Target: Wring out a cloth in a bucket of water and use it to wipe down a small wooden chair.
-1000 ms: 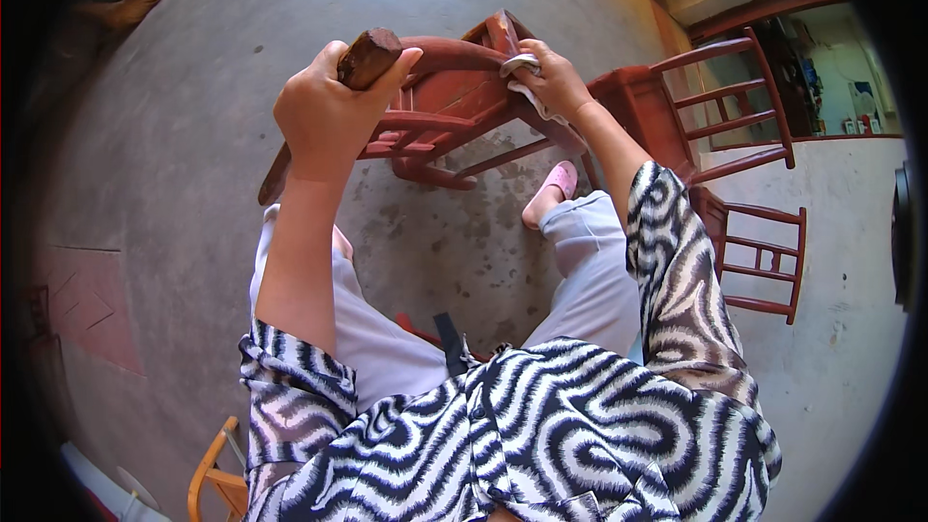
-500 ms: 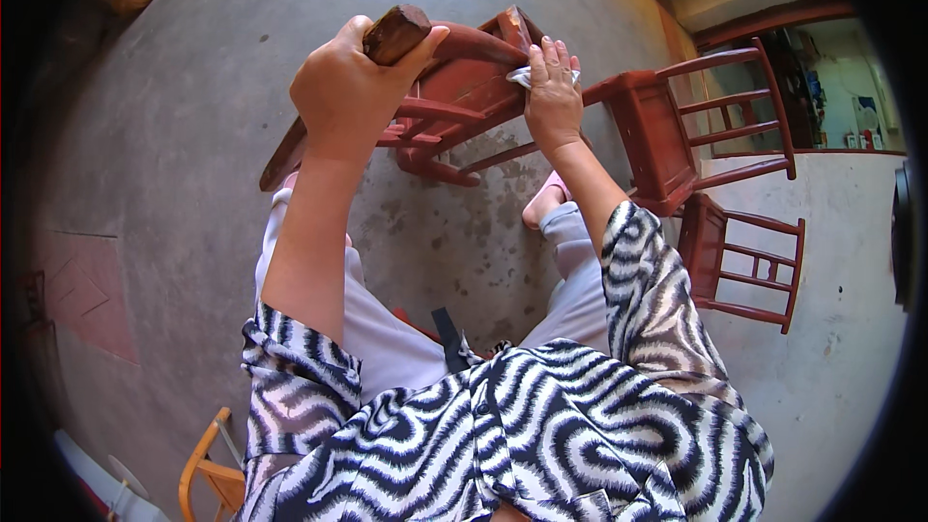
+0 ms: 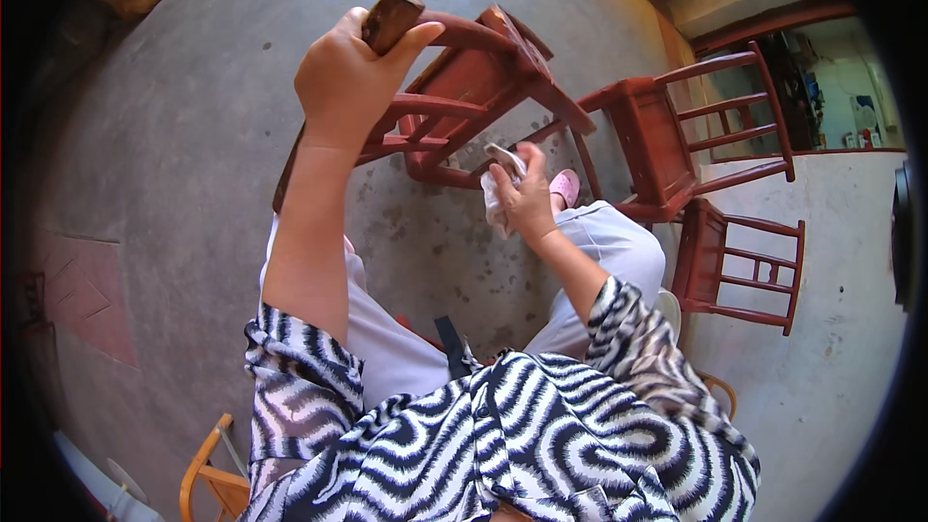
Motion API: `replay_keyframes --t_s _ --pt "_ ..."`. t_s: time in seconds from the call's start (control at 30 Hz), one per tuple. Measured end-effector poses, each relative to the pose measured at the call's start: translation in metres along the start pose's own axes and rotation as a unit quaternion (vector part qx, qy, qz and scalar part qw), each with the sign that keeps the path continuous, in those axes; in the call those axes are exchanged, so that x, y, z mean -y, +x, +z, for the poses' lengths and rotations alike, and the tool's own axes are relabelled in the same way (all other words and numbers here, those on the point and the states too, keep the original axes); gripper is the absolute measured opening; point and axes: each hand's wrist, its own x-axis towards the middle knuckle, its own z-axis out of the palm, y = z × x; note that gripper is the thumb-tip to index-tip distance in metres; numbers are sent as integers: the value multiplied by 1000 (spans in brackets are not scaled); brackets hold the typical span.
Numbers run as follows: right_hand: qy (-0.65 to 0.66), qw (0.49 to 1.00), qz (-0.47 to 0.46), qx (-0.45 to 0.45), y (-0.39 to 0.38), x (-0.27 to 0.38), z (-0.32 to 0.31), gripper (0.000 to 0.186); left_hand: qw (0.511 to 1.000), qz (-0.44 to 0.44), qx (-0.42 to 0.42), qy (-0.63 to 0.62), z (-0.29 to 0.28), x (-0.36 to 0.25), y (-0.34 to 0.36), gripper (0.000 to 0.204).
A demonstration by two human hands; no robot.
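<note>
Fingers: those of the left hand (image 3: 350,87) are wrapped tight around the dark end of a leg of the tipped red chair (image 3: 464,97); those of the right hand (image 3: 527,195) are curled around a crumpled pale cloth (image 3: 498,188), pressed near a lower rung of the same chair.

Concrete floor (image 3: 193,135): grey, stained, filling most of the view.

Tipped red chair: wooden, lying tilted in front of the person's knees, legs and rungs turned towards the camera, held up at one leg end by the left hand.

Upright red chair (image 3: 677,135): wooden, standing to the right of the tipped one, just beyond the right knee.

Second red chair (image 3: 739,266): wooden, slatted, further right and nearer the person, apart from the hands.

Orange-yellow wooden frame (image 3: 208,478): at the lower left edge, behind the left elbow; only part shows.

Pink shoe (image 3: 564,187): on the floor just beside the right hand, under the tipped chair's edge.

Pale cloth: small, bunched, mostly hidden in the right fist.
</note>
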Motion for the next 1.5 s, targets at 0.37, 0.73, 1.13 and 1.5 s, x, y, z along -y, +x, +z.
replay_keyframes --t_s 0.37,0.73,1.13,1.5 --pt "345 929 113 -65 76 -10 -6 31 918 -22 212 -335 -10 9 1 26" --pt "-89 962 -173 -190 118 27 30 26 927 -64 129 -346 -20 -1 -9 18" --pt "-68 988 -81 -111 76 -16 51 21 934 -84 89 -335 -2 -4 -16 17" --pt "-135 966 -169 -139 121 14 26 17 927 -112 52 -354 -3 -2 -17 17"
